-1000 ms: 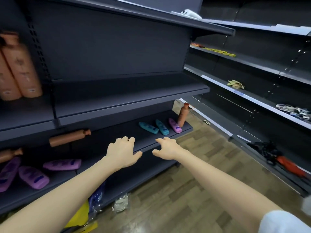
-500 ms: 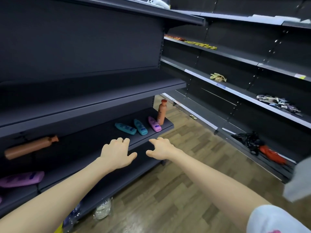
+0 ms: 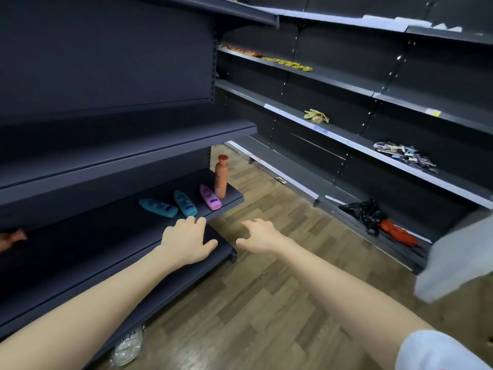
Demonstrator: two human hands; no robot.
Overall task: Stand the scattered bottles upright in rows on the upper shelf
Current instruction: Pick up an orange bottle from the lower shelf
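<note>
1. Your left hand (image 3: 186, 241) and right hand (image 3: 260, 237) are both empty. The fingers are loosely spread and a little bent, gripping nothing. The left hand is over the front edge of the lower shelf (image 3: 80, 236); I cannot tell whether it touches. The right hand hangs over the floor (image 3: 266, 303), past the shelf's right end.
2. The bottles lie just beyond your left fingertips, at the right end of that shelf. The left teal bottle (image 3: 158, 207), the right teal bottle (image 3: 185, 203) and the pink bottle (image 3: 210, 197) lie flat, side by side. The orange bottle (image 3: 221, 176) stands upright just right of the pink one.
3. The upper shelf (image 3: 133, 145) is directly above them.
4. The flat bottles look like smooth, glossy plastic. They are probably light, with walls that give a little, and likely slippery. Take each across its narrow edges at mid-body, thumb on one edge and fingers on the other, not by the tapered end.
5. The orange bottle is tall and slim, so it should tip easily. Wrap its body below the shoulder, not the cap.
</note>
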